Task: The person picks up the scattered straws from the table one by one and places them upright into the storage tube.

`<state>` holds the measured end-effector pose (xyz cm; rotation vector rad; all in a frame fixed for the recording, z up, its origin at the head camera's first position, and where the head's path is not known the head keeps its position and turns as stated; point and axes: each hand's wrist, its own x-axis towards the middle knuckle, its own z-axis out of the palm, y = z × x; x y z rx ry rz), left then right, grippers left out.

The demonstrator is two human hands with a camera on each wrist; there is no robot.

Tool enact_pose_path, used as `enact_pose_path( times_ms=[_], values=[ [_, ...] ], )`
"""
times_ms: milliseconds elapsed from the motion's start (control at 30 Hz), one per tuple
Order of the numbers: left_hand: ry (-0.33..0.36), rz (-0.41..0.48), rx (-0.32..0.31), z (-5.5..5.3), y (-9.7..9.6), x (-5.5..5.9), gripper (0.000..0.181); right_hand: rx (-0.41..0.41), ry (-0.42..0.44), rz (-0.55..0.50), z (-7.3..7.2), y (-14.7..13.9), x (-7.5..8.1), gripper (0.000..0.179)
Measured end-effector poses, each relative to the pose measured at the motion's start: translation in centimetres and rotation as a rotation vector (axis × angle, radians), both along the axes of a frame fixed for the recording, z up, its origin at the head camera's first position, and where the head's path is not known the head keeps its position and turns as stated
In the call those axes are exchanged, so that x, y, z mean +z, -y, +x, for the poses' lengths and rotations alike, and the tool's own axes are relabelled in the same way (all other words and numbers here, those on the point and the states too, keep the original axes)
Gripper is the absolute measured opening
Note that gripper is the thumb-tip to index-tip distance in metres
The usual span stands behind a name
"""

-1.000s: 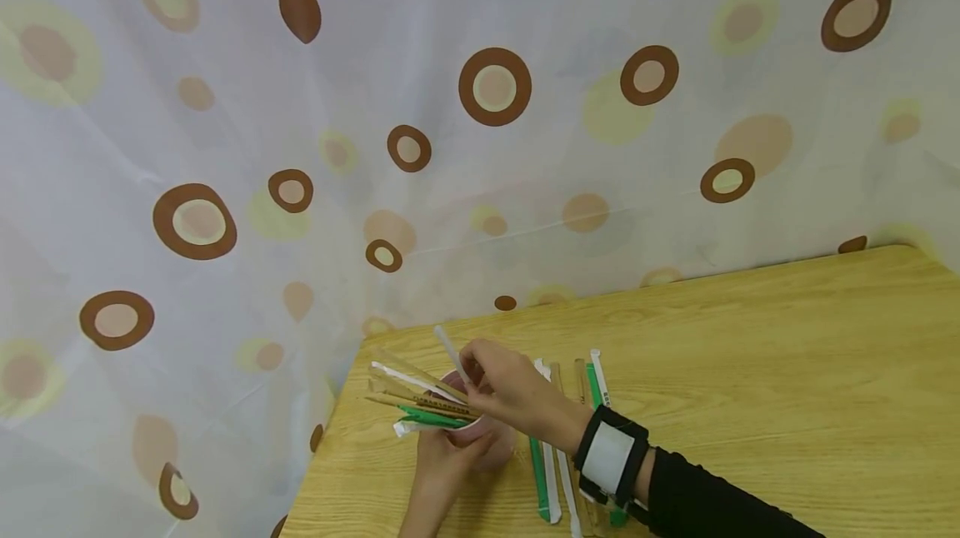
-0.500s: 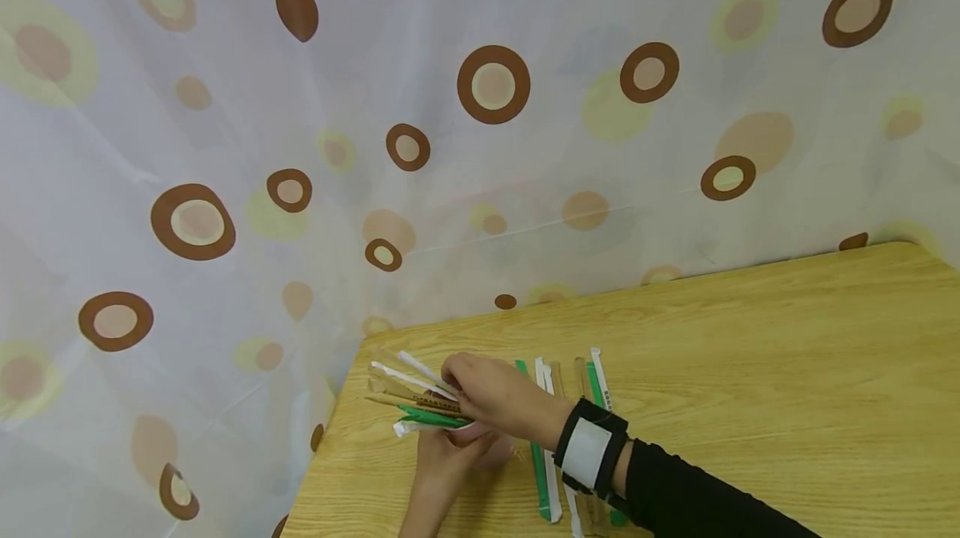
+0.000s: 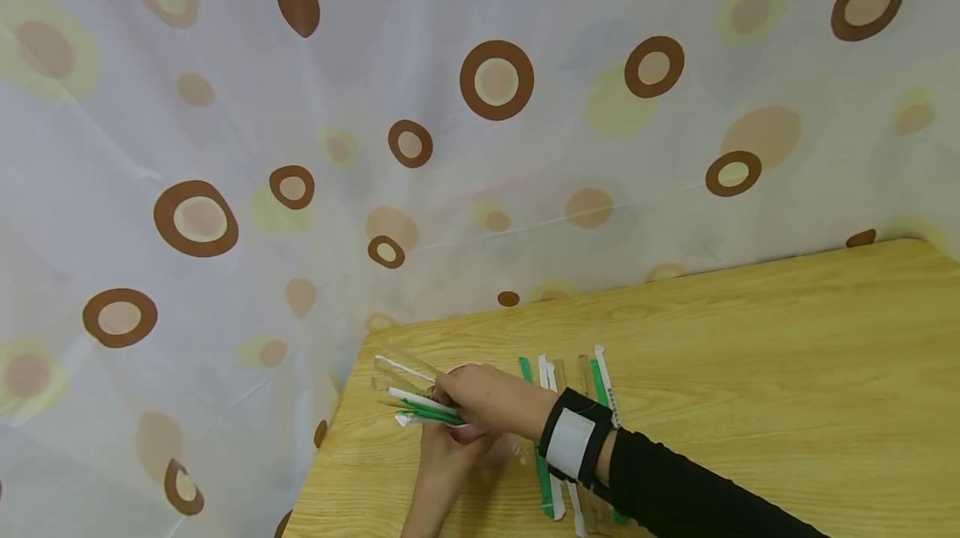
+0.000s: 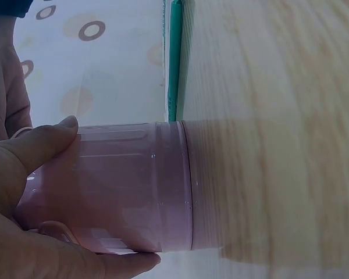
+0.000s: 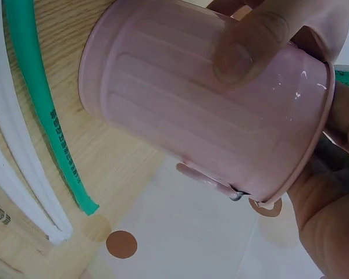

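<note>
A pink ribbed canister (image 4: 128,186) with small side handles stands at the table's left end. My left hand (image 3: 442,467) grips it, thumb and fingers around its wall. Several paper-wrapped straws lean out of its mouth to the left: green straws (image 3: 431,411), brown ones and white ones. My right hand (image 3: 495,399) is at the rim, its fingers curled over the mouth, holding a white wrapped straw (image 3: 422,400) among the others. Its fingertips are hidden inside the canister in the head view. The right wrist view shows the canister (image 5: 203,99) tilted, with the left thumb (image 5: 235,61) on it.
Right of the canister, more wrapped straws lie side by side on the wooden table (image 3: 750,371), including a green straw (image 5: 43,110) and a white straw (image 5: 17,139). My right forearm crosses over some of them. A dotted curtain (image 3: 570,146) hangs behind the table.
My right hand has lowered the white straw from above the canister into its mouth and shifted slightly left, swinging the straw down towards the green ones. My left hand keeps its grip.
</note>
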<state>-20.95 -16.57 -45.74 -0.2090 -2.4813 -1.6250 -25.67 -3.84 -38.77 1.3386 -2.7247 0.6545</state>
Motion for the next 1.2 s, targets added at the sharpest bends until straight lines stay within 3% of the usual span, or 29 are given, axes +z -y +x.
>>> enact_pose_path(
  times_ms=[200, 400, 500, 600, 700, 833, 967, 1033, 1200],
  values=[
    [0.022, -0.029, 0.011, 0.0, 0.1, 0.0, 0.058, -0.002, 0.006, -0.089, 0.5, -0.5, -0.2, 0.008],
    [-0.026, -0.007, 0.003, 0.1, 0.0, -0.1, 0.068, 0.024, -0.013, -0.356, 1.2, -2.7, -0.7, 0.019],
    [-0.074, -0.007, 0.007, 0.0, 0.1, -0.3, 0.081, -0.024, -0.044, -0.485, 1.2, -4.2, -0.8, 0.019],
    [-0.103, -0.030, 0.036, -0.1, 0.1, -0.5, 0.082, -0.138, -0.072, -0.532, 0.9, -5.8, -1.1, 0.019],
    [-0.085, -0.052, 0.076, 0.0, 0.0, -0.5, 0.078, -0.271, -0.007, -0.522, 0.6, -7.5, -1.8, 0.020],
    [-0.072, -0.048, 0.083, 0.0, 0.0, -0.6, 0.075, -0.482, 0.187, -0.461, 0.8, -10.0, -3.3, 0.020],
    [-0.073, -0.047, 0.061, -0.2, 0.0, -0.7, 0.074, -0.699, 0.307, -0.307, 1.5, -13.0, -4.7, 0.019],
    [-0.080, -0.045, 0.059, -0.2, 0.0, -0.7, 0.074, -0.754, 0.341, -0.252, 1.7, -14.1, -5.1, 0.021],
    [-0.103, -0.041, 0.068, -0.3, 0.1, -0.7, 0.075, -0.772, 0.397, -0.223, 1.9, -15.4, -5.6, 0.023]
  ],
)
